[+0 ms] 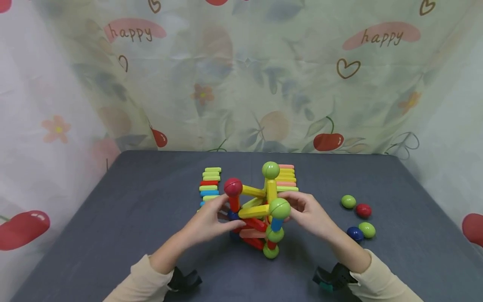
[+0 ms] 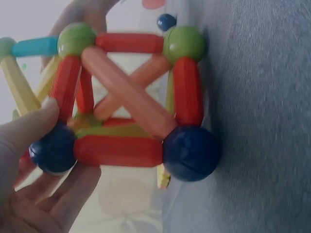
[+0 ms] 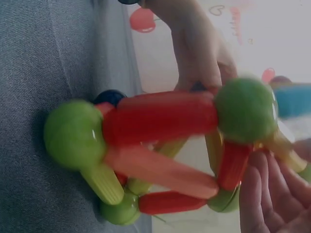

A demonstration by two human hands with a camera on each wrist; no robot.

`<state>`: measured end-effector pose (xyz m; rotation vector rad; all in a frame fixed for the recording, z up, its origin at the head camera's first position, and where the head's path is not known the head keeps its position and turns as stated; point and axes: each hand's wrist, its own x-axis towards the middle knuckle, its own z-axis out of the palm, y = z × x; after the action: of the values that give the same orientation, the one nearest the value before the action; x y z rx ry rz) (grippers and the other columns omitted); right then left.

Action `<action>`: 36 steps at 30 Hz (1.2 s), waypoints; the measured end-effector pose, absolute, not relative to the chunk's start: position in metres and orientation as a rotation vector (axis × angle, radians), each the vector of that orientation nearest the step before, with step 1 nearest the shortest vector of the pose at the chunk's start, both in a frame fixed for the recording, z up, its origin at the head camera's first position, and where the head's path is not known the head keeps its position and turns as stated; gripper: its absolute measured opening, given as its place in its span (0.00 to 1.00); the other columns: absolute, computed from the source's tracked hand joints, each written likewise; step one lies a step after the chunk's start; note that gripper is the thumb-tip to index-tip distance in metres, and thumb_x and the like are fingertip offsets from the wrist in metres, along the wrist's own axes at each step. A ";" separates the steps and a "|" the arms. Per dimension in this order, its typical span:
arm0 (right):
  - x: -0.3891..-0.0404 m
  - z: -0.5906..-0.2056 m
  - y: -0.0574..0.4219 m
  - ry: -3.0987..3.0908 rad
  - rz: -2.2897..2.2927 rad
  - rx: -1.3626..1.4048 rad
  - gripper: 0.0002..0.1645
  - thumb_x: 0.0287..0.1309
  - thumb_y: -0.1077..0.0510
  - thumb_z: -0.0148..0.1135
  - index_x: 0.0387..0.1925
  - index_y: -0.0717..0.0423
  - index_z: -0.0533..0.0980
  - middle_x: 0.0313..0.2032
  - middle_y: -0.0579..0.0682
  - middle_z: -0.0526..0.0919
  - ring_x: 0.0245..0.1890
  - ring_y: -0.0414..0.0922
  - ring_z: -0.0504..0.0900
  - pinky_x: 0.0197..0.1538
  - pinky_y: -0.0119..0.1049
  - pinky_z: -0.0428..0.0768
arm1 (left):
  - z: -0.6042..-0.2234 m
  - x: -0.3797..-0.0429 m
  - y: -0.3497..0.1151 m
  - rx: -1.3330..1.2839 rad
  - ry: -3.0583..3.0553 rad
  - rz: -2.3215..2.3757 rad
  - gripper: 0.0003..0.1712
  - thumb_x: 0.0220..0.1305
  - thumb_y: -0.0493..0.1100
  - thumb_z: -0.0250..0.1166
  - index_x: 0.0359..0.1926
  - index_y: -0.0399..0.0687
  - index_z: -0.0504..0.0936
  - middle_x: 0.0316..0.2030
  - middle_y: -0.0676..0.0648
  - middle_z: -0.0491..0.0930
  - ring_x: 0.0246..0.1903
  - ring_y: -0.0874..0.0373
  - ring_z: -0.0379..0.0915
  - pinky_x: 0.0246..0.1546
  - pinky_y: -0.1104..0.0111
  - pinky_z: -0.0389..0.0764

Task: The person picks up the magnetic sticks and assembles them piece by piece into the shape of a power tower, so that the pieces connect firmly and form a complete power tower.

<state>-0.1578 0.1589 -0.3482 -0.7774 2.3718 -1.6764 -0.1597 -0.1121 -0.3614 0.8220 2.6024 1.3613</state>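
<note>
A frame of magnetic rods and balls (image 1: 280, 208) stands on the table between both hands. Its lower part is a box of red rods (image 2: 119, 151) with green and blue balls at the corners and pink rods (image 2: 129, 92) set diagonally. Higher up, yellow rods (image 1: 254, 211) and a blue rod (image 1: 277, 225) lead to green balls and a red ball (image 1: 233, 187). My left hand (image 1: 206, 220) grips the left side, thumb and fingers around an upper blue ball (image 2: 53, 148). From the right, my right hand (image 1: 311, 214) holds the frame, fingers (image 3: 257, 194) beside a red rod.
Behind the frame lie a left row of short coloured rods (image 1: 209, 183) and a right row of longer rods (image 1: 286, 178), both partly hidden. At right on the dark table (image 1: 151, 176) are two loose green balls (image 1: 348, 201), a red ball (image 1: 363, 210) and a blue ball (image 1: 355, 234).
</note>
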 end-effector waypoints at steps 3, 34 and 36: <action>-0.160 -0.350 0.159 2.285 -1.658 -0.896 0.14 0.62 0.63 0.55 0.47 0.69 0.73 0.36 0.37 0.81 0.30 0.34 0.79 0.34 0.34 0.82 | -0.362 -0.160 -0.121 0.866 2.548 1.375 0.29 0.54 0.47 0.69 0.55 0.44 0.71 0.44 0.45 0.78 0.40 0.55 0.79 0.39 0.71 0.83; -0.296 -0.380 0.048 2.287 -0.907 -1.149 0.12 0.57 0.60 0.63 0.42 0.59 0.79 0.40 0.54 0.83 0.39 0.41 0.80 0.45 0.28 0.80 | -0.361 -0.174 -0.173 1.015 2.051 1.421 0.26 0.61 0.41 0.62 0.58 0.34 0.67 0.51 0.35 0.74 0.50 0.68 0.72 0.52 0.71 0.77; -0.299 -0.385 0.041 2.296 -0.871 -1.140 0.11 0.57 0.60 0.63 0.42 0.58 0.79 0.41 0.54 0.84 0.40 0.41 0.81 0.46 0.28 0.80 | -0.362 -0.174 -0.172 1.013 2.048 1.427 0.25 0.62 0.41 0.62 0.57 0.35 0.67 0.51 0.35 0.74 0.50 0.69 0.72 0.52 0.72 0.77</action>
<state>-0.2987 0.0410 -0.3846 -1.1399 2.2964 -0.8713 -0.1742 -0.1725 -0.3619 1.0133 2.0480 1.4267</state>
